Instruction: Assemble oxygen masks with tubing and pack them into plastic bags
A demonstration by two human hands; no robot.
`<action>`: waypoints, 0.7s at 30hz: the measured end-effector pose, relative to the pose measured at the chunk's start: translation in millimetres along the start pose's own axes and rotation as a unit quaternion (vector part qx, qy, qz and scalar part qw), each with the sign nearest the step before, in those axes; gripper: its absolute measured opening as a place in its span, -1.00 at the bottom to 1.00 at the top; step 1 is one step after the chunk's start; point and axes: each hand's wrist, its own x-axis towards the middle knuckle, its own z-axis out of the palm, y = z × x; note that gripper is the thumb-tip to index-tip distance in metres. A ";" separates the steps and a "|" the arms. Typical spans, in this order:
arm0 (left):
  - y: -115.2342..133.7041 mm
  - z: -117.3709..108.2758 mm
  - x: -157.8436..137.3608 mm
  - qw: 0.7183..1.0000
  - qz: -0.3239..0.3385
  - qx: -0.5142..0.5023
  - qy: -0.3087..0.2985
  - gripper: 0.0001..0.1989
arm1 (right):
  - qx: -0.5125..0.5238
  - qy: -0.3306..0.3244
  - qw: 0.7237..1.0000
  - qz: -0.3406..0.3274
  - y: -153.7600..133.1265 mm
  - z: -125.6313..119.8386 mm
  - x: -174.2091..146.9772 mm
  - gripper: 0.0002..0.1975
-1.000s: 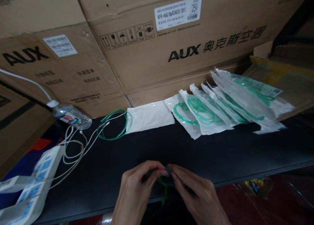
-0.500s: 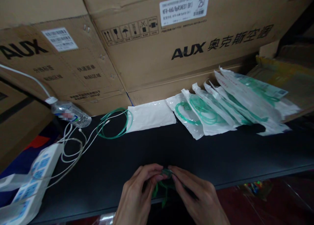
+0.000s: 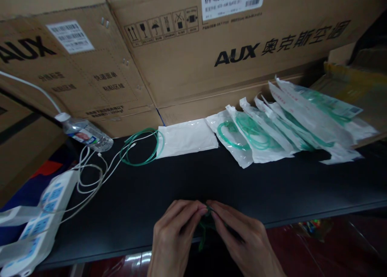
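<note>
At the front edge of the black tabletop (image 3: 139,212), my left hand (image 3: 175,228) and my right hand (image 3: 243,228) meet fingertip to fingertip. Both pinch a small translucent green plastic piece (image 3: 208,212), mostly hidden by the fingers. A green strip (image 3: 202,236) dangles beneath it, over the table edge. Its exact kind I cannot make out. Beyond my hands lies a flat white packet (image 3: 187,139), with a coil of green tubing (image 3: 140,163) beside its left end and partly against it.
Several clear-and-white bags with green tubing (image 3: 260,138) lean in a row at the back right. A power strip (image 3: 45,220), white cables (image 3: 98,184) and a tilted water bottle (image 3: 87,134) occupy the left. Large cardboard boxes (image 3: 181,75) wall off the back.
My left fingertips have shifted slightly right, closer to the right ones, and less of the green piece shows between them. The camera view has tilted down a little.
</note>
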 end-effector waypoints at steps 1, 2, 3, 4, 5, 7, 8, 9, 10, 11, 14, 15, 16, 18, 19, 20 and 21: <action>-0.5 1.1 -1.3 1.000 -0.001 0.002 0.000 -0.84 | -0.001 0.001 1.000 0.000 0.1 0.0 0.0 -0.69; -1.0 2.0 -2.7 1.000 -0.002 0.005 0.000 -0.84 | -0.003 0.003 1.000 0.001 0.1 0.0 0.2 -0.70; -1.6 2.7 -4.0 1.000 -0.003 0.009 0.000 -0.83 | -0.006 0.005 1.000 0.001 -0.1 -0.1 0.6 -0.70; -2.1 3.2 -5.1 1.000 -0.004 0.013 0.001 -0.83 | -0.008 0.007 1.000 0.001 -0.4 -0.1 1.1 -0.71; -2.6 3.4 -5.7 1.000 -0.004 0.017 -0.001 -0.82 | -0.009 0.009 1.000 -0.001 -0.6 -0.2 1.6 -0.71; -3.5 3.6 -6.2 1.000 -0.004 0.026 0.000 -0.83 | -0.008 0.010 1.000 -0.007 -0.8 -0.2 2.3 -0.72; -4.0 3.5 -6.1 1.000 -0.004 0.030 0.004 -0.84 | -0.008 0.011 1.000 -0.010 -0.6 0.0 2.4 -0.72; -4.5 3.4 -6.1 0.999 -0.004 0.033 0.006 -0.85 | -0.008 0.012 1.000 -0.012 -0.3 0.2 2.3 -0.71; -5.1 3.3 -6.3 0.999 -0.002 0.036 0.005 -0.85 | -0.009 0.012 1.000 -0.013 0.1 0.5 2.1 -0.70; -5.6 3.2 -6.7 0.999 -0.002 0.039 0.002 -0.85 | -0.009 0.013 1.000 -0.012 0.5 0.8 1.9 -0.70; -6.5 3.2 -8.8 0.999 -0.005 0.041 -0.013 -0.85 | -0.006 0.007 1.000 -0.011 0.8 0.4 1.2 -0.70; -6.4 3.3 -9.6 0.999 -0.008 0.043 -0.014 -0.85 | -0.007 0.004 1.000 -0.011 0.9 -0.3 0.9 -0.70; -6.2 3.5 -10.2 0.999 -0.009 0.047 -0.013 -0.85 | -0.012 -0.003 1.000 -0.015 1.0 -1.3 0.5 -0.69; -5.8 4.1 -11.0 0.998 0.001 0.061 -0.009 -0.85 | -0.035 -0.028 0.998 -0.031 2.1 -3.6 -1.1 -0.66; -5.7 4.7 -11.1 0.997 0.013 0.070 -0.005 -0.84 | -0.053 -0.043 0.997 -0.041 3.2 -4.6 -2.6 -0.64; -5.7 5.4 -11.2 0.997 0.027 0.079 -0.001 -0.83 | -0.071 -0.061 0.994 -0.051 4.5 -5.3 -4.5 -0.61; -5.8 6.5 -11.3 0.995 0.041 0.087 0.005 -0.83 | -0.088 -0.077 0.991 -0.059 6.1 -5.6 -6.7 -0.58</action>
